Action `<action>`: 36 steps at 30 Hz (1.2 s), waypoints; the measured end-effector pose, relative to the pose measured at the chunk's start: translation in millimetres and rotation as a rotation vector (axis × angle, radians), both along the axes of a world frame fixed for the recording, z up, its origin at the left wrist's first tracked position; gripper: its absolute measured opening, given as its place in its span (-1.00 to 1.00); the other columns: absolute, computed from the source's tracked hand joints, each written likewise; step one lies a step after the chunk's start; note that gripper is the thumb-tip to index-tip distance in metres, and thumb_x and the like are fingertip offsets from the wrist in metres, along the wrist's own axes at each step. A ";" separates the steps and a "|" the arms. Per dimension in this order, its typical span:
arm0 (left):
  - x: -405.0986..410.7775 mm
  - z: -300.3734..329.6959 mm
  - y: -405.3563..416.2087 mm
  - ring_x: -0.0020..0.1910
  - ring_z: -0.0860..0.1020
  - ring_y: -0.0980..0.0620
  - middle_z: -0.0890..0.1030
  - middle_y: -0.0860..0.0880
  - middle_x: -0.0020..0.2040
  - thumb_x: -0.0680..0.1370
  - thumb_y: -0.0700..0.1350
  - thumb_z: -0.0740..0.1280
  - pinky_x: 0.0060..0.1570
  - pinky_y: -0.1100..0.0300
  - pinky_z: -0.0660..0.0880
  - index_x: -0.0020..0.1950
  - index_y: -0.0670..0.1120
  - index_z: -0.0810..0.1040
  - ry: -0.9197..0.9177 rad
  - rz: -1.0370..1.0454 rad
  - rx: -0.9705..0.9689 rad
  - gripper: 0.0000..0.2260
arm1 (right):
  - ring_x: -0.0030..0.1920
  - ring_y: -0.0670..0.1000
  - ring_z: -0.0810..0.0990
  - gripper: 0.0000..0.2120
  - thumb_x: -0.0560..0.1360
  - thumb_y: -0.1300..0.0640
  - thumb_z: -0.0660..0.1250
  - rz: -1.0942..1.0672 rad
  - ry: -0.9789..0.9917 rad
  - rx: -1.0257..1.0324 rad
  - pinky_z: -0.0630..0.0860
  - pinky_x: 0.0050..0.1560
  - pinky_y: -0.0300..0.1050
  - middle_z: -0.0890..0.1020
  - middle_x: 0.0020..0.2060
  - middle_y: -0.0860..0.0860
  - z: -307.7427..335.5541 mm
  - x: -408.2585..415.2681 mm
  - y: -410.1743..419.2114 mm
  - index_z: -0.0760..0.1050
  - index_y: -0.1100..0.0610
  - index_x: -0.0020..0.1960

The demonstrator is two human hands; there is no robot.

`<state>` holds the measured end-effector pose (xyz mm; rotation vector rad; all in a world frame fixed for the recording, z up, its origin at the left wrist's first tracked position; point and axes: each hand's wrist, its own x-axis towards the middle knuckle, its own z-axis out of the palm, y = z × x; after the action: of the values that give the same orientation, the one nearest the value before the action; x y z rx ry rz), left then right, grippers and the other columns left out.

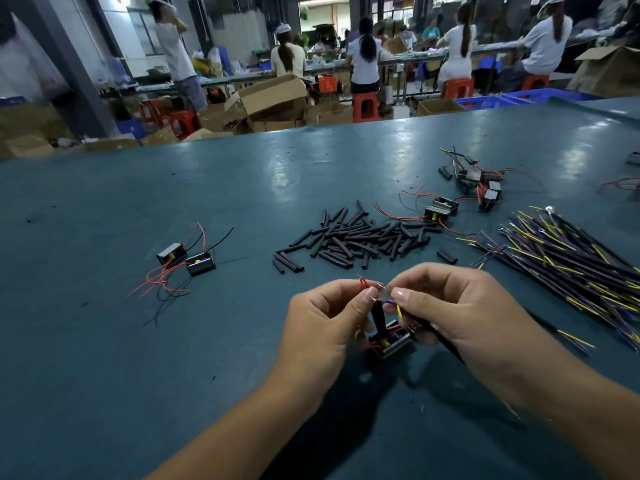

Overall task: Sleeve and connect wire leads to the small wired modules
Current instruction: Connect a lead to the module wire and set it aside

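A small black module [391, 342] hangs between my hands just above the green table [173, 341]. A black sleeve [377, 315] stands up from it over its lead. My left hand [325, 323] pinches the module's thin red wire [363, 283] at the bare tip. My right hand [460, 306] pinches a blue and yellow lead [394, 304], its tip meeting the red wire's tip; the black cable of that lead runs back under my right palm. A heap of black sleeves [353, 239] lies beyond my hands.
Two modules with red and black wires [187, 259] lie at the left. More modules [441, 211] and another cluster [481, 183] sit at the right rear. A bundle of black, yellow and blue leads [568, 258] spreads along the right. Other people work at benches behind the table.
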<state>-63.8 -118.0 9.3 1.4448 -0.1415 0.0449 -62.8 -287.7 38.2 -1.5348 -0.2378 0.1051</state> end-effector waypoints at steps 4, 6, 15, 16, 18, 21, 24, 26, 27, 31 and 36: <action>-1.0 -5.0 -2.0 -0.33 0.51 0.12 0.63 -0.02 -0.26 0.50 -0.05 0.40 -0.33 0.26 0.51 0.02 -0.03 0.73 -0.127 -0.047 0.077 -0.83 | -0.35 0.04 0.49 -0.88 0.36 0.23 0.48 -0.024 0.101 0.065 0.34 -0.46 -0.23 0.58 -0.33 0.22 2.1 1.4 -4.4 0.62 0.26 -0.13; -1.0 -7.2 -2.6 -0.32 0.50 0.15 0.62 0.07 -0.26 0.53 -0.02 0.39 -0.31 0.24 0.49 0.02 0.01 0.73 -0.186 -0.068 0.140 -0.84 | -0.39 0.00 0.47 -0.98 0.44 0.32 0.43 -0.029 0.109 0.052 0.33 -0.48 -0.26 0.56 -0.38 0.15 2.8 1.6 -4.6 0.61 0.26 -0.17; 2.6 -8.9 -0.3 -0.31 0.50 0.24 0.55 0.21 -0.27 0.58 -0.05 0.30 -0.23 0.34 0.40 0.02 0.27 0.69 -0.295 -0.091 0.360 -0.77 | -0.37 -0.02 0.47 -0.88 0.46 0.30 0.42 -0.036 0.084 0.000 0.34 -0.47 -0.29 0.58 -0.38 0.09 0.6 1.1 -4.7 0.64 0.16 -0.24; 2.5 -8.9 0.3 -0.31 0.50 0.24 0.55 0.21 -0.27 0.58 -0.05 0.30 -0.23 0.34 0.40 0.01 0.28 0.69 -0.296 -0.097 0.366 -0.76 | -0.38 -0.03 0.47 -0.89 0.45 0.29 0.42 -0.033 0.075 -0.003 0.34 -0.47 -0.29 0.58 -0.39 0.09 0.1 0.9 -4.8 0.64 0.16 -0.24; 2.7 -8.4 1.5 -0.31 0.50 0.25 0.56 0.23 -0.27 0.58 -0.05 0.30 -0.24 0.37 0.39 -0.02 0.29 0.69 -0.296 -0.108 0.372 -0.75 | -0.37 -0.02 0.47 -0.91 0.44 0.25 0.43 -0.038 0.036 -0.033 0.33 -0.46 -0.29 0.58 -0.40 0.08 -0.4 0.6 -5.6 0.65 0.16 -0.24; 2.9 -8.8 2.5 -0.30 0.50 0.25 0.56 0.22 -0.27 0.59 -0.04 0.31 -0.24 0.39 0.37 -0.01 0.29 0.69 -0.316 -0.113 0.409 -0.77 | -0.36 0.03 0.42 -0.93 0.43 0.21 0.44 -0.057 -0.028 -0.103 0.30 -0.45 -0.26 0.54 -0.42 0.11 -0.5 1.0 -7.3 0.66 0.14 -0.23; 2.9 -10.4 3.3 -0.29 0.50 0.23 0.57 0.18 -0.24 0.58 0.00 0.31 -0.24 0.33 0.39 0.05 0.22 0.69 -0.322 -0.124 0.430 -0.82 | -0.38 0.02 0.41 -0.92 0.46 0.24 0.47 -0.045 -0.069 -0.139 0.31 -0.45 -0.27 0.54 -0.43 0.10 -1.2 1.1 -9.6 0.67 0.13 -0.21; 2.7 -10.1 3.5 -0.30 0.50 0.23 0.57 0.18 -0.24 0.58 -0.01 0.31 -0.25 0.34 0.38 0.02 0.25 0.69 -0.328 -0.131 0.426 -0.81 | -0.40 -0.02 0.42 -0.90 0.47 0.27 0.46 -0.031 -0.083 -0.149 0.33 -0.44 -0.29 0.56 -0.43 0.06 -1.1 0.8 -11.4 0.67 0.14 -0.21; 2.4 -9.6 3.7 -0.30 0.50 0.23 0.57 0.18 -0.24 0.59 -0.03 0.32 -0.25 0.36 0.38 0.00 0.27 0.69 -0.332 -0.132 0.425 -0.79 | -0.40 -0.03 0.43 -0.90 0.47 0.27 0.46 -0.027 -0.088 -0.160 0.33 -0.44 -0.30 0.56 -0.43 0.05 -0.8 0.8 -12.0 0.67 0.13 -0.21; 1.3 -8.4 3.8 -0.30 0.50 0.23 0.57 0.19 -0.24 0.59 -0.06 0.31 -0.24 0.37 0.38 0.03 0.22 0.68 -0.338 -0.126 0.462 -0.79 | -0.42 -0.08 0.42 -0.95 0.43 0.18 0.47 -0.039 -0.111 -0.215 0.32 -0.42 -0.28 0.58 -0.43 0.03 2.1 0.6 -11.7 0.67 0.11 -0.21; -0.1 -8.8 2.4 -0.28 0.53 0.23 0.61 0.19 -0.22 0.60 -0.08 0.34 -0.23 0.32 0.43 0.07 0.10 0.69 -0.334 -0.130 0.455 -0.84 | -0.39 -0.08 0.52 -0.94 0.42 0.13 0.47 -0.072 -0.174 -0.316 0.41 -0.36 -0.23 0.67 -0.37 0.06 5.5 -2.6 -12.6 0.68 0.07 -0.22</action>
<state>-63.9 -115.5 0.4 1.8702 -0.5466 0.1558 -65.4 -300.3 43.8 -1.8675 -0.3153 -0.0511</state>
